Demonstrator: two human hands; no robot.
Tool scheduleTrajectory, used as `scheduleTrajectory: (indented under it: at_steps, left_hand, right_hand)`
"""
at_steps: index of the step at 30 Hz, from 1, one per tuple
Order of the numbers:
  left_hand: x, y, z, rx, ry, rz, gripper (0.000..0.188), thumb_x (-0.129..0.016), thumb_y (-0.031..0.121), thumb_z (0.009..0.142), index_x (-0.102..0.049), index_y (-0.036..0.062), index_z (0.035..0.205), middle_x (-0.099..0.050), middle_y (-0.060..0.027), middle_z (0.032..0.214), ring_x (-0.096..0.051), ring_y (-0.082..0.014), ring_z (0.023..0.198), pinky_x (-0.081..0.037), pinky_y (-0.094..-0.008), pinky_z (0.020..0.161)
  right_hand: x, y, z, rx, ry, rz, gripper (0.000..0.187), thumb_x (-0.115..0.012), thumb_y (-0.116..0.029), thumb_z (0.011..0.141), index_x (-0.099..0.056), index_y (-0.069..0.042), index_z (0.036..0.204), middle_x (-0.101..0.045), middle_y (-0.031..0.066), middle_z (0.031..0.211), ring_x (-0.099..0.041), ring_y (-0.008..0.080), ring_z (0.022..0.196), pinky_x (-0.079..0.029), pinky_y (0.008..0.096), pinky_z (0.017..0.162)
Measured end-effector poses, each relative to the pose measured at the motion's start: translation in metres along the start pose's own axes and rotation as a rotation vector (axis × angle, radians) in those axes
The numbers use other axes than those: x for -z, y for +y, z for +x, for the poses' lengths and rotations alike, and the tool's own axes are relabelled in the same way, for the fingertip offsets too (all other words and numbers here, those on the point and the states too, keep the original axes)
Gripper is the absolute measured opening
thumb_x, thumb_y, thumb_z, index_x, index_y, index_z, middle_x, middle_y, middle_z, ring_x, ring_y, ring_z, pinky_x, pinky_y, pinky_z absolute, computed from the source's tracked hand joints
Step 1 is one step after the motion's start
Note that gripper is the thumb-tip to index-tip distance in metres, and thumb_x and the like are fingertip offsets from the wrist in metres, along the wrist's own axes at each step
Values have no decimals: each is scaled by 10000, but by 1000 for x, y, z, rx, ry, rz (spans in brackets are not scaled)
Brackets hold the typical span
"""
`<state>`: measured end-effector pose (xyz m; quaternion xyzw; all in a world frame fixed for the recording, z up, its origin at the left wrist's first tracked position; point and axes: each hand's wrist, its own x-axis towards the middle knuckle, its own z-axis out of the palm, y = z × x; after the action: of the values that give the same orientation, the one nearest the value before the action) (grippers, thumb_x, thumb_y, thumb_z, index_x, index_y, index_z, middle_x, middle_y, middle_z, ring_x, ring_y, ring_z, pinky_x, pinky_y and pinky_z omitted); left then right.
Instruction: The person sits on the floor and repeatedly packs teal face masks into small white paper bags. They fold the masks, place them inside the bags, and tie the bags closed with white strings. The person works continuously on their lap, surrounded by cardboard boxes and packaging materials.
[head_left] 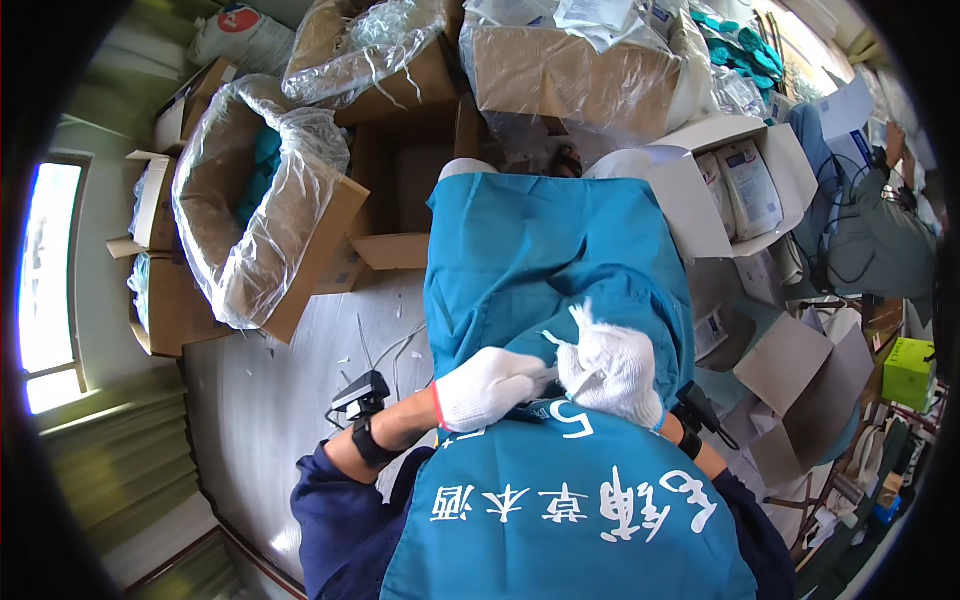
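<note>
Both curled, contents hidden: left hand [488,390], right hand [612,370], over apron [545,225]

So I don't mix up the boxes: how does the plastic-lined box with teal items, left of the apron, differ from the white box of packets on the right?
Colour: the lined box is brown; the other is a white box.
Lining: clear plastic drapes over the lined box's rim; none shows on the white box.
Contents: teal items in the lined box, pale packets in the white box.
Both stand open.
</note>
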<state>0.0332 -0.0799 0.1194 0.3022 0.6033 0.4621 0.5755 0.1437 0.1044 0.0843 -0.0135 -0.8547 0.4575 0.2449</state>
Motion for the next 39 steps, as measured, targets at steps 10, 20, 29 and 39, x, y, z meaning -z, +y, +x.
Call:
scheduleTrajectory:
  at_steps: [10,20,29,39]
  left_hand:
    - [40,-22,-58,-509,-26,523,66,-586,51,845,-564,27,787,-508,-92,702,-540,-240,640,-465,-321,586]
    - [207,-75,-19,77,687,-978,162,-557,164,953,-611,65,1070,-619,-39,971,-608,-145,935,-484,-249,780]
    - [197,-31,110,-348,808,55,482,-697,279,904,-583,22,1296,-596,-172,1293,-597,-299,1170,-472,-411,1018]
    - [42,-33,146,6,32,-117,348,-662,353,970,-643,20,1071,-567,15,754,-519,-77,649,-421,-247,585]
  right_hand:
    - [9,26,-5,-14,58,319,135,-720,-10,648,-628,-106,671,-577,62,622,-609,255,590,-495,343,546]
    - [21,52,28,-1308,381,1241,205,-581,-239,1013,-575,-111,854,-491,-11,623,-398,85,426,-292,218,374]
    - [11,83,62,-1139,190,1771,390,-493,-334,1048,-441,-133,719,-369,-12,556,-331,127,461,-324,291,477]
    - [37,115,55,-734,71,1931,193,-578,-257,1023,-602,-74,966,-539,34,812,-505,142,678,-426,302,569]
